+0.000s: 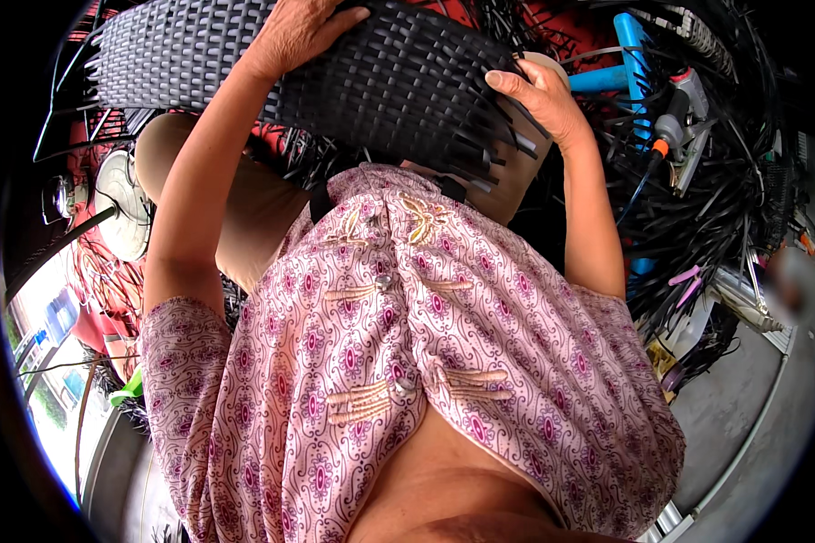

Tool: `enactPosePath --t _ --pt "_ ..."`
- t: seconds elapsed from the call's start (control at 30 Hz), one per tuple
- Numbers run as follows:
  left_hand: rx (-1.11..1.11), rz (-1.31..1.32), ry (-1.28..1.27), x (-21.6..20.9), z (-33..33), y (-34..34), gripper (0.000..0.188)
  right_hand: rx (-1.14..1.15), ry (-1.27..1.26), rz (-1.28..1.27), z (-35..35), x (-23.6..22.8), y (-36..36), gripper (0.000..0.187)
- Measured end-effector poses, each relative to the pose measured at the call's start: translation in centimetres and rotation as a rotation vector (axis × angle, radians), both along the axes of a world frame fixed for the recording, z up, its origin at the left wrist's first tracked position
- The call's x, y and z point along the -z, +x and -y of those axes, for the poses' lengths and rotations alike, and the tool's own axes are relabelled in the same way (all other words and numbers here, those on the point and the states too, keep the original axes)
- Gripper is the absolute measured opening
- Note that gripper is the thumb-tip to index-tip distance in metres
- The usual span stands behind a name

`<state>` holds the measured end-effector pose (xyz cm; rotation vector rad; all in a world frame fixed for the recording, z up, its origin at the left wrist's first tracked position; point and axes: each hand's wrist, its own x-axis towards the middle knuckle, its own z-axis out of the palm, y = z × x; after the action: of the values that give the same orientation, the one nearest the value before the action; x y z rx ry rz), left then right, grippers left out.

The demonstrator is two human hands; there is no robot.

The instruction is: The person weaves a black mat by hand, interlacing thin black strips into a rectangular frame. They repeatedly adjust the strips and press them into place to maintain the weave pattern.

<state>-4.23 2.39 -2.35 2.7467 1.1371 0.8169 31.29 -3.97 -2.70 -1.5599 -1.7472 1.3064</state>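
A woven black wicker panel (pixel 371 81) of flat plastic strips lies across my knees. Loose strip ends stick out at its right end. My left hand (pixel 292 36) rests on its far edge, thumb stretched over the weave; its other fingers are partly cut off by the picture's top edge. At the right end, my right hand (pixel 545 101) grips the panel, thumb on top beside the loose ends and the other fingers partly hidden.
A blue plastic frame (pixel 636 68) stands at the right, beside a grey hand tool (pixel 670 122) with an orange collar. Black strips (pixel 697 217) pile up there, with pink handles (pixel 685 285) among them. A pale round disc (pixel 123 204) is at the left.
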Motion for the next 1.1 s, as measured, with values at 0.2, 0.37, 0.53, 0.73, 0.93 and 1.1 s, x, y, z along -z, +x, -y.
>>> enactPosePath --t 0.2,0.37,0.53,0.73,0.93,1.1 --pt "-0.048 -0.088 0.109 0.1 -2.7 1.4 0.043 -0.099 -0.087 0.019 -2.6 -3.0 1.2 0.055" --pt "-0.157 -0.093 0.158 1.0 -1.2 3.4 0.075 -0.249 -0.028 0.689 -4.6 -2.3 1.2 0.075" --pt "0.038 -0.178 0.085 -1.0 1.2 11.3 0.104 -0.248 -0.05 0.172 -3.9 -1.6 2.9 0.06" --pt "0.28 -0.053 -0.011 -0.2 4.1 17.6 0.115 -0.391 0.047 -0.211 -4.7 3.4 2.2 0.066" --pt "0.474 0.313 -0.241 -0.8 4.7 21.4 0.107 -0.362 0.346 -0.274 -5.3 10.4 3.3 0.076" --pt "0.35 0.05 0.009 -1.1 4.2 22.2 0.102 -0.348 0.276 -0.245 -4.6 7.1 4.3 0.056"
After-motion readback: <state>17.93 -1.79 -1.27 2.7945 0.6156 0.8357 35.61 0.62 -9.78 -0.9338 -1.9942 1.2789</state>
